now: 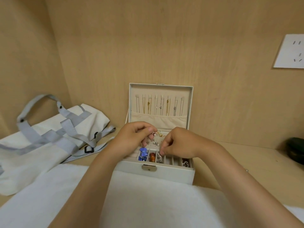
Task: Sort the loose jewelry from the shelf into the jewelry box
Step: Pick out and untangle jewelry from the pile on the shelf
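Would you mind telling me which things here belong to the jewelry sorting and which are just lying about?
Job: jewelry box, earring in left hand, silver piece in right hand, blue piece, amber piece, necklaces.
Lying about: tote bag, white cloth, socket, dark object at right.

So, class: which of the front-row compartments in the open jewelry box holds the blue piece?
The leftmost filled one, with the blue piece. Its right-hand neighbour holds an orange-brown piece, and the next holds a silver piece.
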Demonstrator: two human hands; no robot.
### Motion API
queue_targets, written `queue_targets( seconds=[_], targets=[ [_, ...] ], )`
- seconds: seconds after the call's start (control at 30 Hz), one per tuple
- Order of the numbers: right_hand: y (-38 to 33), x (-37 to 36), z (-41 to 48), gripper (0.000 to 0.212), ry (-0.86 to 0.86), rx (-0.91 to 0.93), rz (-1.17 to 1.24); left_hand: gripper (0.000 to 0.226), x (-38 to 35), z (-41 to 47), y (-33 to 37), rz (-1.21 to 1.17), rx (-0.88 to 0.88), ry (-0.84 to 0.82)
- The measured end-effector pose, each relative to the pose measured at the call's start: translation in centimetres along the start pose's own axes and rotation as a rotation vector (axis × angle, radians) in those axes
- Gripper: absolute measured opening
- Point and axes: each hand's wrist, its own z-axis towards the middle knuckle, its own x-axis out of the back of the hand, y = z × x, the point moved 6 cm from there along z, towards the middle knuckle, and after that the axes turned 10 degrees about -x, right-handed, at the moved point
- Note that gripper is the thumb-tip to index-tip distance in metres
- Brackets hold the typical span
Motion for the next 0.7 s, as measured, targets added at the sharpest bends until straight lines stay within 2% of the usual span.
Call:
queue_targets(
  seconds=[0.07,0.2,0.33,0.47,0.7],
  targets=[
    [-0.1,0.4,-0.2,0.005,0.014,0.004,0.036,0.019,0.1,0.0,0.0,-0.021,0.019,0.012],
    [-0.5,2.4,-0.5,0.007,0.232,0.073,0.249,0.017,0.0,-0.2,0.2,-0.070,0.043,-0.015],
    [-1.2,2.9,-0.9,0.008,0.207,0.083,0.573,0.009,0.0,-0.2,0.7,-0.121,0.046,0.006],
    [-1.8,3.2,-0.9,0.006,0.263,0.130,0.596,0.007,0.2,0.2,1.5,-0.116,0.028,0.067],
    [-2.1,3.6,-0.5,0.014,0.316,0.158,0.693,0.017,0.4,0.7,2.1,-0.054,-0.017,0.168]
  ],
)
